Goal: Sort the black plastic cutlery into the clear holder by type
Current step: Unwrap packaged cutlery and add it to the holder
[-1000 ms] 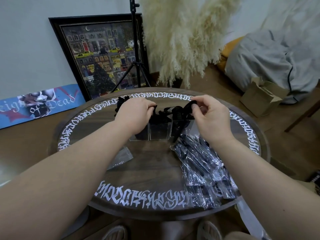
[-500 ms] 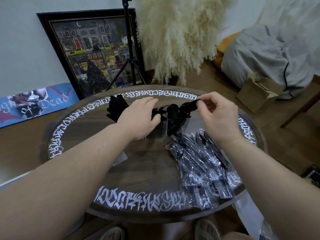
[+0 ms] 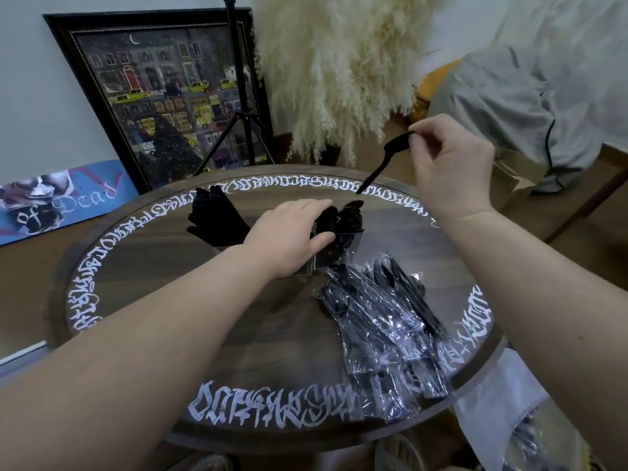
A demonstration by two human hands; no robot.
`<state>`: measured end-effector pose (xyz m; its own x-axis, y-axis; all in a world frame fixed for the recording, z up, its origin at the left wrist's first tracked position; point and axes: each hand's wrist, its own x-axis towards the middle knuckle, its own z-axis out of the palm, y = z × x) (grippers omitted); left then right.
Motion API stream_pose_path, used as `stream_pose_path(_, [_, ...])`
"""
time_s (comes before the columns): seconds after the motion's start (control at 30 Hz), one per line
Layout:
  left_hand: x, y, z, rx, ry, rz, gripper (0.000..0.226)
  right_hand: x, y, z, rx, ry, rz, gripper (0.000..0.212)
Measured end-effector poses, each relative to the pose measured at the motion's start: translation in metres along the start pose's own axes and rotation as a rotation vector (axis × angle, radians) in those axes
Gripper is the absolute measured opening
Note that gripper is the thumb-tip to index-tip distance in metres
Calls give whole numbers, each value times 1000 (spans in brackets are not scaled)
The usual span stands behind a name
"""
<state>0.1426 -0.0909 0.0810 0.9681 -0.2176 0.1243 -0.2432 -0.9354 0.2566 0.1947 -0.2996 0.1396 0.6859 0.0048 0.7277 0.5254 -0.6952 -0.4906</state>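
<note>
The clear holder (image 3: pixel 326 263) stands mid-table, its compartments filled with black cutlery. A fan of black pieces (image 3: pixel 214 215) sticks out at its left and stacked black spoons (image 3: pixel 346 217) fill its right compartment. My left hand (image 3: pixel 292 232) lies over the holder's top with its fingers straight. My right hand (image 3: pixel 448 164) is raised above and right of the holder and pinches a single black spoon (image 3: pixel 384 161) by its bowl end, handle pointing down toward the spoon stack. A pile of wrapped black cutlery packets (image 3: pixel 384 324) lies right of centre.
The round wooden table (image 3: pixel 153 300) has white lettering around its rim. Behind it stand a framed picture (image 3: pixel 159 96), a tripod (image 3: pixel 241 107) and pampas grass (image 3: pixel 339 62). A cardboard box (image 3: pixel 520 175) and a grey cushion (image 3: pixel 530 90) sit at the right.
My right hand has lifted up and to the right, drawing one black spoon out above the holder. My left hand has slid rightward across the holder's top. The camera has moved closer.
</note>
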Motion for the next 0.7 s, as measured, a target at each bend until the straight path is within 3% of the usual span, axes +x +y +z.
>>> stream_pose_path(0.5, [2, -3, 8, 1, 51, 9, 56, -27, 5, 37, -203, -512, 13, 23])
stream_pose_path(0.7, [2, -4, 10, 10, 47, 15, 55, -34, 15, 44, -298, -730, 70, 43])
